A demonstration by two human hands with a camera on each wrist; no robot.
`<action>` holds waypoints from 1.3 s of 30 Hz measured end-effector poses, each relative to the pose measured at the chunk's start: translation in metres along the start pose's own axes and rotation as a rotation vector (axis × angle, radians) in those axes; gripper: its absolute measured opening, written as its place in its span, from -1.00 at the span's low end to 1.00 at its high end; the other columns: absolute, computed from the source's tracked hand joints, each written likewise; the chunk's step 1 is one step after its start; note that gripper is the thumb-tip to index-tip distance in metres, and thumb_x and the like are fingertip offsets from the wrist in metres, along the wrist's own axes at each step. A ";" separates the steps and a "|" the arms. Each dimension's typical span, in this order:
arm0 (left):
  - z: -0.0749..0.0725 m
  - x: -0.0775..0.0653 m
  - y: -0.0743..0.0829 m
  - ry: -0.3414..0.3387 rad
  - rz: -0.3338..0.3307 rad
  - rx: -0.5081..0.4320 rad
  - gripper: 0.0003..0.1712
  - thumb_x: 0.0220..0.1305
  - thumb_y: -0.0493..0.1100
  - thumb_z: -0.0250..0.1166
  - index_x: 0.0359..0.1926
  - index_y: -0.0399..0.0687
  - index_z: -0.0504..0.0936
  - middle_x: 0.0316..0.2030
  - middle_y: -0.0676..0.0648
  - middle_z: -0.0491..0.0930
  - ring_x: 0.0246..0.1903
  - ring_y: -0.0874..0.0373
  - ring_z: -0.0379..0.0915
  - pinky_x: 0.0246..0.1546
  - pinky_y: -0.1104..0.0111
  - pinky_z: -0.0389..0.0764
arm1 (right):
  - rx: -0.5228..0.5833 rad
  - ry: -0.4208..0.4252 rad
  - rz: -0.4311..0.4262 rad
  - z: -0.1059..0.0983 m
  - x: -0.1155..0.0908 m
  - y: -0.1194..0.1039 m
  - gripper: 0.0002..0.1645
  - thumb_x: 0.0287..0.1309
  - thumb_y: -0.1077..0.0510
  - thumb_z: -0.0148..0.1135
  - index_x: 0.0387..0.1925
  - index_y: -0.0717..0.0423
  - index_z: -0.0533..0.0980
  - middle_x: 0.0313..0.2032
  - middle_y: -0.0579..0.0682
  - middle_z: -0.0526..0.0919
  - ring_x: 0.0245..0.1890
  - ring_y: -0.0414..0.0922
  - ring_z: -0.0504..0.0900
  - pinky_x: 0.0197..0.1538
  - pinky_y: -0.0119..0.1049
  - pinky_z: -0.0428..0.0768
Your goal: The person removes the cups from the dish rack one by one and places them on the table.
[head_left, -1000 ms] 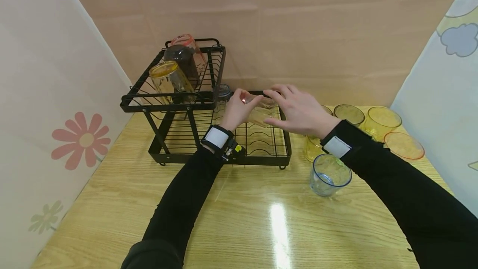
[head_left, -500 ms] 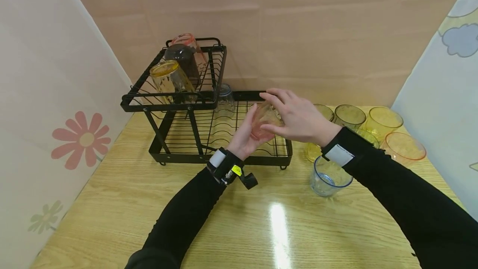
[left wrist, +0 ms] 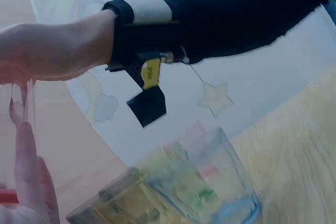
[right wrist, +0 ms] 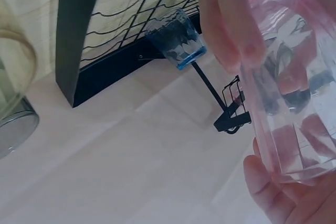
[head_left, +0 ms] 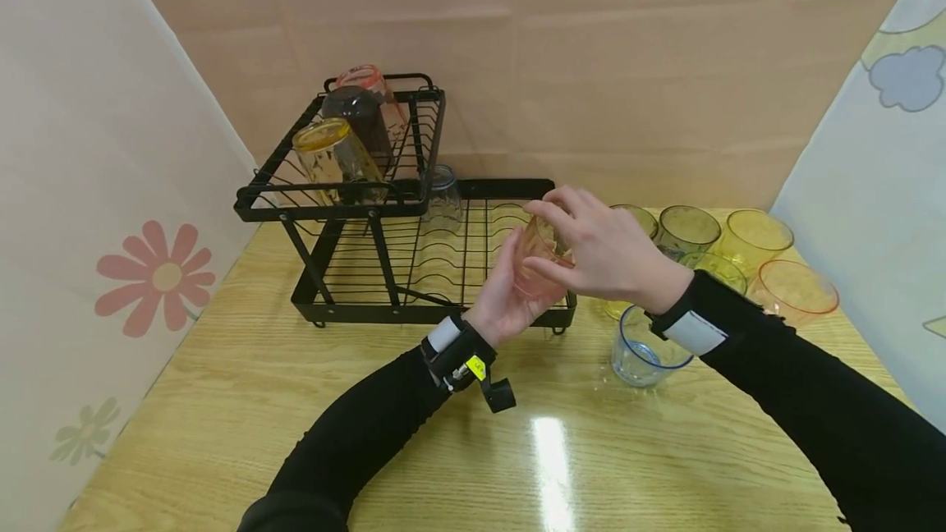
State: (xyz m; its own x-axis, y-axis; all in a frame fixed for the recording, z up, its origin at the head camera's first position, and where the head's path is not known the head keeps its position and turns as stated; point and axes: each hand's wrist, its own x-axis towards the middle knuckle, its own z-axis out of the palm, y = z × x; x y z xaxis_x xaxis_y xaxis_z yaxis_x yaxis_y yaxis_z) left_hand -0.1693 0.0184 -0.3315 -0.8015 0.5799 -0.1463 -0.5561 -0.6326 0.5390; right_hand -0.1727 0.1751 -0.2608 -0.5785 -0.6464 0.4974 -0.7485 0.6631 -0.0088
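Pink glass [head_left: 535,246], one, occupies two hands [head_left: 506,295] [head_left: 608,248]; one rack [head_left: 369,315] bears four glasses [head_left: 337,161] [head_left: 358,112] [head_left: 364,77] [head_left: 443,202].

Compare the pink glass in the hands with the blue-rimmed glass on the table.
Colour: pink glass is pink-tinted; blue-rimmed glass is pale with a blue rim.
Support: pink glass is held between left hand and right hand; blue-rimmed glass stands upright on the table.
Shared: both see-through.

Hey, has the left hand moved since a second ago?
Yes: judged against the black rack, the left hand has shifted right and nearer the person.
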 end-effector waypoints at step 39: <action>-0.031 -0.025 0.056 -0.100 0.081 1.318 -0.59 0.50 -0.01 0.03 0.23 -0.11 0.35 0.16 -0.16 0.40 0.06 -0.15 0.47 -0.33 0.07 0.65 | -0.220 -0.006 0.255 -0.074 -0.164 0.046 -0.23 0.22 -0.38 0.08 0.00 0.25 0.53 -0.14 0.21 0.50 -0.37 0.12 0.49 -0.75 -0.18 0.32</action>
State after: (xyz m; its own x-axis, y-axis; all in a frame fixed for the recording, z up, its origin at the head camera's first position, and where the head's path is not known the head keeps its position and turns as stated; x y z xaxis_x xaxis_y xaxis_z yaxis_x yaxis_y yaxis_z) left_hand -0.1873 -0.0473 -0.3229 -0.7706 0.6357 -0.0451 0.1667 0.2694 0.9485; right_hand -0.0880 0.3400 -0.2786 -0.7406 -0.4512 0.4979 -0.4918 0.8689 0.0558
